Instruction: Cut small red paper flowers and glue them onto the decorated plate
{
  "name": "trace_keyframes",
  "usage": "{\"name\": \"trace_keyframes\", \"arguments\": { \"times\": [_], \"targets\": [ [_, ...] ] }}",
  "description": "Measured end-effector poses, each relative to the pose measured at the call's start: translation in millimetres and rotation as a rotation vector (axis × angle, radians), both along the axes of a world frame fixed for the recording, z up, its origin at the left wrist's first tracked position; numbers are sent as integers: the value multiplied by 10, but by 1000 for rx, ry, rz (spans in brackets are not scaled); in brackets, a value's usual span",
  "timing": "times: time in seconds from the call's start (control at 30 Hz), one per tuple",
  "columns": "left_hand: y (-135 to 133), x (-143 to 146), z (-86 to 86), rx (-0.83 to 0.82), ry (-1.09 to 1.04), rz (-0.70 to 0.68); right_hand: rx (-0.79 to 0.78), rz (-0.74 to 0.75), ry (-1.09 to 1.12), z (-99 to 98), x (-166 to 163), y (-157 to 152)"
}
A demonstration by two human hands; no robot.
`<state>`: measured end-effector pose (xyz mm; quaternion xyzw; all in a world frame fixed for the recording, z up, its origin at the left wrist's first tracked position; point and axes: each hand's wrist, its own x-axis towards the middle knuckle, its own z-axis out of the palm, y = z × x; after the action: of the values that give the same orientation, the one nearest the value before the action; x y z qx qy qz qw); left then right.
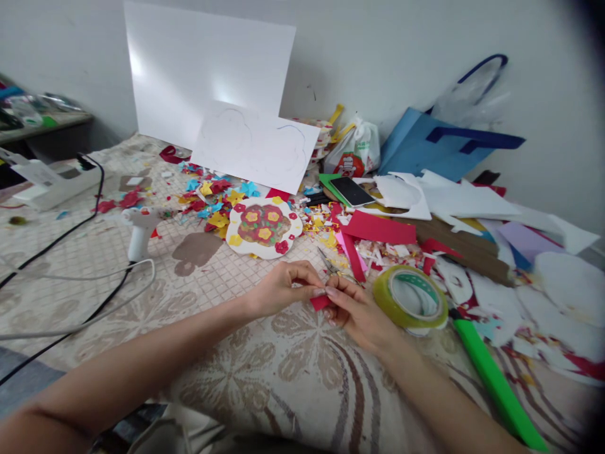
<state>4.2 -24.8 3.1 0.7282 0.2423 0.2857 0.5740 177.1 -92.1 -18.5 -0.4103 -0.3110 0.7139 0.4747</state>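
Note:
Between both hands is a small piece of red paper. My left hand pinches it with thumb and fingertips, and my right hand grips it from the other side, their fingertips meeting. Part of the paper is hidden by the fingers. A pair of scissors lies just behind the right hand, its handles partly covered. Farther back lies a white scalloped board decorated with red and yellow flowers. To the right of the right hand sits a big roll of tape.
A white glue gun stands on the left, near cables and a power strip. Paper flowers and scraps pile up behind. A phone, red paper strips and a green-handled cutter lie right. White boards lean on the wall.

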Motion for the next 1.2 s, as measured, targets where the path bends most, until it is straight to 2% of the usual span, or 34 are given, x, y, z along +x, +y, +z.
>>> {"name": "trace_keyframes", "arguments": {
  "times": [0.37,0.77,1.07,1.2],
  "targets": [
    [9,7,-16,-74,5,-2,19,-5,-35,4,-6,1],
    [-15,13,-12,-132,-23,11,68,-94,-135,22,-59,-3],
    [-10,23,-20,-188,-23,21,64,-105,-141,55,-66,-8],
    [-11,24,-17,-173,-13,31,86,-114,-156,33,-66,-3]
  ]
}}
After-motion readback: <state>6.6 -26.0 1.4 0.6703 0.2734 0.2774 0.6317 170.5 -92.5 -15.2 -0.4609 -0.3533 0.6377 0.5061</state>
